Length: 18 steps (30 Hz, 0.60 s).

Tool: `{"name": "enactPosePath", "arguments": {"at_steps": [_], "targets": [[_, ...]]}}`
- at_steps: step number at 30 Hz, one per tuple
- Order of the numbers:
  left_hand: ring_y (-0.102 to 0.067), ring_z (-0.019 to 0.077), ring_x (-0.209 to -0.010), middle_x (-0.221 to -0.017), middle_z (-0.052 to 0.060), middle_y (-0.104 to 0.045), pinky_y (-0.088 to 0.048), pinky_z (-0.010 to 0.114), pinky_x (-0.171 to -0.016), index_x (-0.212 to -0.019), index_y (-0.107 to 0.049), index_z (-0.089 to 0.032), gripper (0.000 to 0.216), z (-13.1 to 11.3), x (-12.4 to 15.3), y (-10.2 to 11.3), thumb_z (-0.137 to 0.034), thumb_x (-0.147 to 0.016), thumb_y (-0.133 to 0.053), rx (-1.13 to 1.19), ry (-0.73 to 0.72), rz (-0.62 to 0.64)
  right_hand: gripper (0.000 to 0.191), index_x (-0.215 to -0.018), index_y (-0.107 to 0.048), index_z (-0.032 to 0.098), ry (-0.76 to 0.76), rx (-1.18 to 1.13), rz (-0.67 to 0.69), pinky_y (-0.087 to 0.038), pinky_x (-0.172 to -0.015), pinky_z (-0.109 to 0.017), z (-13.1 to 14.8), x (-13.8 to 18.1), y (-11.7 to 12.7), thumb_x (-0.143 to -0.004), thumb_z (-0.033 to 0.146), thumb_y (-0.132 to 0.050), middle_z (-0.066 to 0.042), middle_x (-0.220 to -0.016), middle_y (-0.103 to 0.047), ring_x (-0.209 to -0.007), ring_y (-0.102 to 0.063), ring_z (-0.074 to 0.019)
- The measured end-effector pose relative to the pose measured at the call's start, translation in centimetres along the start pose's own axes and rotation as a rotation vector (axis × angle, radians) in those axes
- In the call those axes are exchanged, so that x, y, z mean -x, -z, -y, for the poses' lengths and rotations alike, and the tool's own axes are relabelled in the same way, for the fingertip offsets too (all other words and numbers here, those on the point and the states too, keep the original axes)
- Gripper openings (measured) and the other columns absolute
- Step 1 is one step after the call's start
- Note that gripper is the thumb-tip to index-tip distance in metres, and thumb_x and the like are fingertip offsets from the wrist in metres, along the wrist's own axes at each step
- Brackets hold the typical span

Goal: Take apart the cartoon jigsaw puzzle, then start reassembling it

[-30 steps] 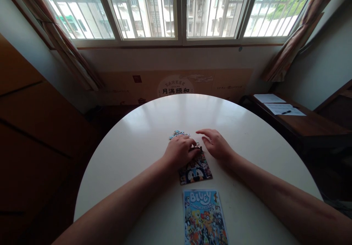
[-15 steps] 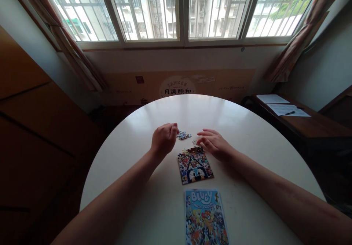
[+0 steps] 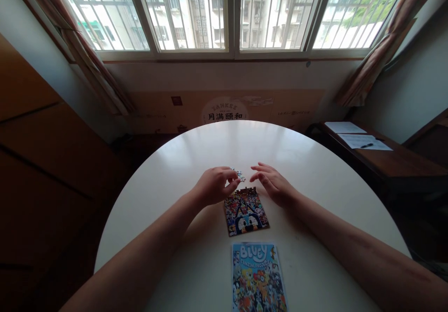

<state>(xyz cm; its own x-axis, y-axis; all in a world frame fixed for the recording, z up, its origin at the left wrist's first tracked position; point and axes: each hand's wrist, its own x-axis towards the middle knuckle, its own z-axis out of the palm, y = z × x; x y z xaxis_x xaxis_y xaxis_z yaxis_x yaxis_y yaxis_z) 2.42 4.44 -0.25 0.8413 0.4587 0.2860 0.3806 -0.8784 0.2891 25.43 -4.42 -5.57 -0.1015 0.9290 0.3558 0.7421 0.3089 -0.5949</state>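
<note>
Pieces (image 3: 240, 176) lie loose just past the far edge of the part-built puzzle (image 3: 246, 211), at the pinched fingertips of the left hand (image 3: 214, 187), nearer it than the open, flat right hand (image 3: 275, 184).

puzzle (image 3: 246, 211) | part-built, flat | loose pieces (image 3: 240, 175) beyond (small heap)
</note>
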Motion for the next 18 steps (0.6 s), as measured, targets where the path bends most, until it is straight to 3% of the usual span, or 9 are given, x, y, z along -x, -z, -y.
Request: {"name": "enactPosePath", "arguments": {"at_steps": [6, 9, 14, 18], "targets": [[-0.061, 0.0191, -0.078, -0.087, 0.003, -0.069, -0.046, 0.033, -0.071, -0.090, -0.068, -0.021, 0.016, 0.0, 0.0, -0.2, -0.021, -0.085, -0.053, -0.043, -0.022, 0.108, 0.056, -0.119, -0.070, 0.030, -0.054, 0.103, 0.116, -0.020, -0.115, -0.068, 0.3, -0.2, -0.4, -0.104, 0.055, -0.022, -0.004, -0.148, -0.047, -0.147, -0.027, -0.0333], [-0.062, 0.0204, -0.079, -0.090, 0.003, -0.070, -0.046, 0.033, -0.070, -0.092, -0.068, -0.021, 0.018, 0.1, -0.1, 0.2, -0.021, -0.083, -0.052, -0.078, 0.011, 0.159, 0.051, -0.129, -0.063, 0.031, -0.051, 0.090, 0.089, -0.021, -0.116, -0.066, 0.5, -0.2, -0.3, -0.104, 0.052, -0.025, -0.004, -0.150, -0.046, -0.147, -0.029, -0.0317], [-0.061, 0.0186, -0.073, -0.084, 0.003, -0.070, -0.042, 0.029, -0.061, -0.082, -0.070, -0.021, 0.018, -0.2, 0.1, 0.9, -0.022, -0.084, -0.052, -0.097, 0.009, 0.224, 0.034, -0.113, -0.071, 0.023, 0.023, -0.025, -0.041, -0.043, -0.106, -0.047, 0.7, -0.2, 0.4, -0.100, 0.038, -0.045, -0.007, -0.116, -0.069, -0.123, -0.055, -0.0249], [-0.060, 0.0176, -0.070, -0.079, 0.003, -0.069, -0.041, 0.029, -0.059, -0.078, -0.071, -0.022, 0.019, -0.3, 0.3, 1.1, -0.032, -0.086, -0.057, -0.076, -0.025, 0.206, 0.018, -0.100, -0.075, 0.023, 0.104, -0.045, -0.014, -0.050, -0.089, -0.037, 1.2, -0.1, 0.7, -0.090, 0.028, -0.061, -0.005, -0.094, -0.073, -0.094, -0.064, -0.0191]]}}
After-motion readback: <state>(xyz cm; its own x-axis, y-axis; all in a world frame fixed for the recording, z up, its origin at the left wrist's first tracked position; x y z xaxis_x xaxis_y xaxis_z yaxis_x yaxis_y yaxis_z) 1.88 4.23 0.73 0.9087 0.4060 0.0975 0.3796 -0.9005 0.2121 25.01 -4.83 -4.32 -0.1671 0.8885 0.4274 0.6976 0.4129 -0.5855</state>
